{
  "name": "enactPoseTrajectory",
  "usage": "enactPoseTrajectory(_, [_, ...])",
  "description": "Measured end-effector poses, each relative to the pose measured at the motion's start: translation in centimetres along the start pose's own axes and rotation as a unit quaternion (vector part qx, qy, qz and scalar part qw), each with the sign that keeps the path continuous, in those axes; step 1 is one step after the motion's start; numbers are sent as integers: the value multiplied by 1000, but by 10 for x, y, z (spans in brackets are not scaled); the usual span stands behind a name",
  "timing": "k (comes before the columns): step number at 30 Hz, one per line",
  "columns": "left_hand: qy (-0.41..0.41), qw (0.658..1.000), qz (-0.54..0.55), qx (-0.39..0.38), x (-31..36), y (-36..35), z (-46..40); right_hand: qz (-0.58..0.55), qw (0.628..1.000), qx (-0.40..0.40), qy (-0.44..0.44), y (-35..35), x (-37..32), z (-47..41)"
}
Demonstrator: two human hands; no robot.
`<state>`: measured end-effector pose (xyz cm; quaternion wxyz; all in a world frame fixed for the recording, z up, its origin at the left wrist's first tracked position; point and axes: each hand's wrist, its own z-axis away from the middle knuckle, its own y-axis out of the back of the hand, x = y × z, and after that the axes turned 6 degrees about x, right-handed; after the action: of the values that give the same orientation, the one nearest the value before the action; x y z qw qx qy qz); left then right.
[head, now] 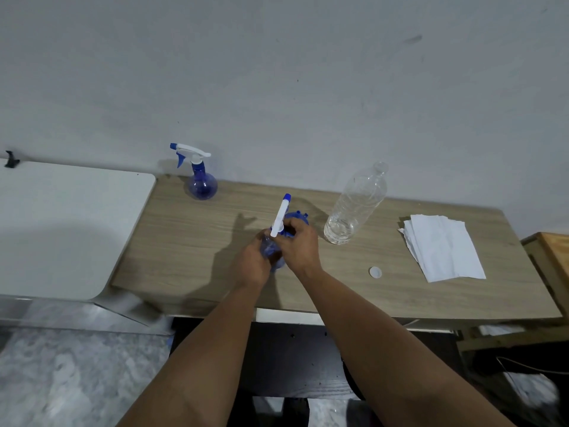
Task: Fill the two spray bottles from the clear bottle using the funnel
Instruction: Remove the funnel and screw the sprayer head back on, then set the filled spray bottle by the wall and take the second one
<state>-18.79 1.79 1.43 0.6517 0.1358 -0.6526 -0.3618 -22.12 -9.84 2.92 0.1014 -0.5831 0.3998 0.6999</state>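
Note:
A blue spray bottle (pixel 272 249) stands at the middle of the wooden table (pixel 191 241). My left hand (pixel 257 262) grips its round body. My right hand (pixel 299 244) grips the collar under its white spray head (pixel 280 215), whose blue nozzle points away from me. Just behind my right hand, a blue funnel (pixel 298 216) is partly hidden. A second blue spray bottle (pixel 200 180) with its white head on stands at the back left by the wall. The clear bottle (pixel 354 204), uncapped and holding a little water, stands right of my hands.
A small white cap (pixel 375 272) lies on the table near the front right. A stack of white paper towels (pixel 443 246) lies further right. A white surface (pixel 67 229) adjoins the table on the left, and a wooden box (pixel 551 257) on the right.

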Motion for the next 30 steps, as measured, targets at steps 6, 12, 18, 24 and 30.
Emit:
enactPoseTrajectory(6, [14, 1000, -7, -1, 7, 7, 11, -29, 999, 13, -40, 0, -14, 4])
enactPoseTrajectory(12, [-19, 999, 35, 21, 35, 39, 32, -12, 1000, 2, -7, 11, -65, -6])
enactPoseTrajectory(18, [-67, 995, -66, 43, 22, 99, 41, -89, 994, -57, 4, 11, -107, -11])
enactPoseTrajectory(24, [-17, 978, -155, 139, -54, 140, 45, -88, 979, -176, -53, -14, -102, 15])
enactPoseTrajectory(30, [9, 977, -180, 114, -83, 152, 56, 24, 963, -255, -82, -51, -65, 48])
